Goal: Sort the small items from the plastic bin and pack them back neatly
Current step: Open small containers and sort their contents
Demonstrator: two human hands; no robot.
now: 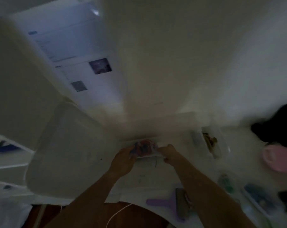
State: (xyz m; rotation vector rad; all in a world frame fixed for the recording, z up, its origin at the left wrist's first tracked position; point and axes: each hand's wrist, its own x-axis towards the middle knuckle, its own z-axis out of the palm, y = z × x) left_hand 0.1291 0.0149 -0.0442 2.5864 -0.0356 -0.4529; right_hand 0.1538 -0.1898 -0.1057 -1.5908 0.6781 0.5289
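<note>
View was dim & blurred. Both hands reached fwd over a white table (156,178): left hand (123,159) & right hand (170,153) each gripped an end of a small clear packet (144,148) w/ red & blue bits inside. Big translucent plastic bin (64,150) sat just left of the hands. Purple T-shaped tool (162,202) lay near the right forearm; a green bottle (225,182) & a tray of dark items (261,199) further right. Pink object (277,159) & black object (277,124) at right edge.
</note>
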